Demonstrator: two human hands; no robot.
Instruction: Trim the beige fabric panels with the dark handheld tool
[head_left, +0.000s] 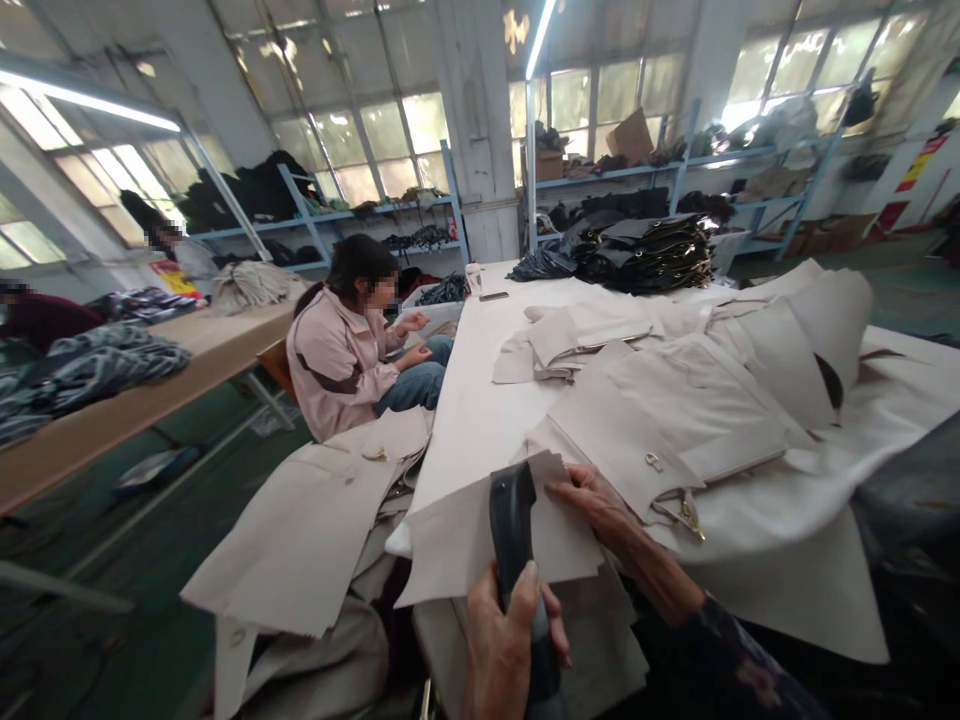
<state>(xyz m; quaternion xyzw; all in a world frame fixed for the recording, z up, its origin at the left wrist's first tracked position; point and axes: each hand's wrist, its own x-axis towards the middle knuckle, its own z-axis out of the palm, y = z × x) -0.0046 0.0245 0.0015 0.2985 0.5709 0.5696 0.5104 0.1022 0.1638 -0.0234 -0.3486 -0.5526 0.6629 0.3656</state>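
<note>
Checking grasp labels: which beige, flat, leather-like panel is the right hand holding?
The beige, flat, leather-like panel partly hidden behind the black, curved tool; the right hand pinches its far right corner. Other panels lie in piles to either side.

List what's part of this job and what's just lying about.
Part of the job:
Black tool, in the left hand
Beige piece, held by the right hand
Similar beige pieces piled beyond, probably

Apparently just lying about:
Phone
Cup
Cardboard box
</note>
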